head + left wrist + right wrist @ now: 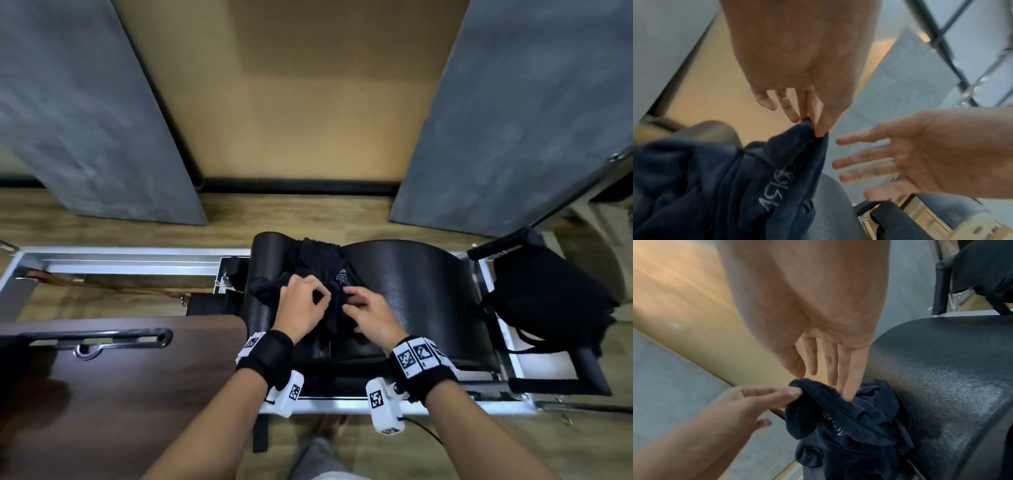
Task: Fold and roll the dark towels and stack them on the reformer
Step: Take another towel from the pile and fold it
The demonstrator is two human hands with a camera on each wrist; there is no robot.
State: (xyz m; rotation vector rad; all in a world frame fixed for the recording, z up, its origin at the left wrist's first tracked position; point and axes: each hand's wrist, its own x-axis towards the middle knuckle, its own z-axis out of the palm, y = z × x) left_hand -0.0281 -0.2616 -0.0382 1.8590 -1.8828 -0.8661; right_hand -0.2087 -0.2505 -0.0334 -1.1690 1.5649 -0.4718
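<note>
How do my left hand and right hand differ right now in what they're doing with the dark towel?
The left hand pinches an edge of the dark towel between thumb and fingertip; the right hand grips nothing, its straight fingers touching the cloth. The left hand's other fingers hang loosely curled; the right hand's are spread and extended. Both sit over the crumpled towel on the black padded reformer, and both wear wrist bands.
</note>
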